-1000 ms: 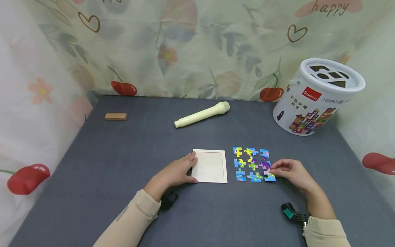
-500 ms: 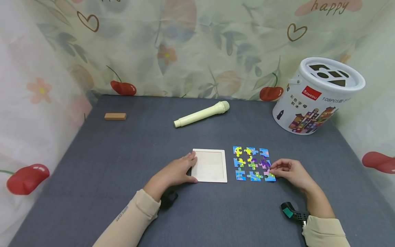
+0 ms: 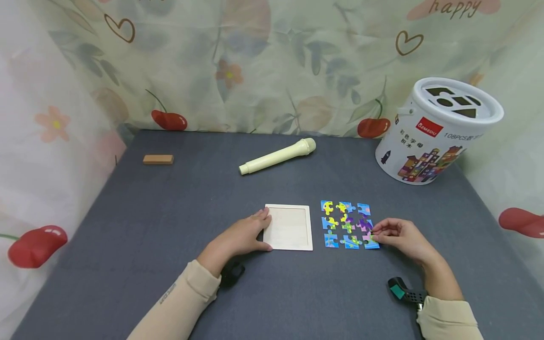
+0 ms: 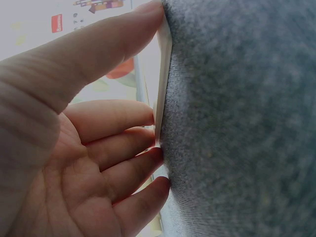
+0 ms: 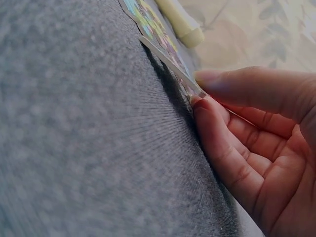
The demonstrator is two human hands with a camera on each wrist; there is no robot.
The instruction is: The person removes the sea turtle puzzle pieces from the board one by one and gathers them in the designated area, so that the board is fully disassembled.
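Observation:
In the head view, my left hand (image 3: 240, 237) rests at the left edge of a square, pale wooden puzzle tray (image 3: 290, 228). Its thumb and fingers (image 4: 138, 116) are spread along that edge and touch it, as the left wrist view shows. To the right of the tray lie several colourful jigsaw pieces (image 3: 348, 224) in loose rows. My right hand (image 3: 401, 237) pinches the lower right jigsaw piece (image 3: 371, 242) between thumb and finger. The right wrist view shows this piece tilted, its near edge raised off the cloth.
A cream toy microphone (image 3: 277, 157) lies behind the tray. At the far left is a small wooden block (image 3: 158, 159). A white lidded bucket (image 3: 437, 132) with shape holes stands at the back right. Printed curtains (image 3: 272, 66) border the dark grey table (image 3: 127, 226).
The pinched jigsaw piece and my right hand have barely moved. My left hand stays at the tray's edge. The whole head view has shifted very slightly.

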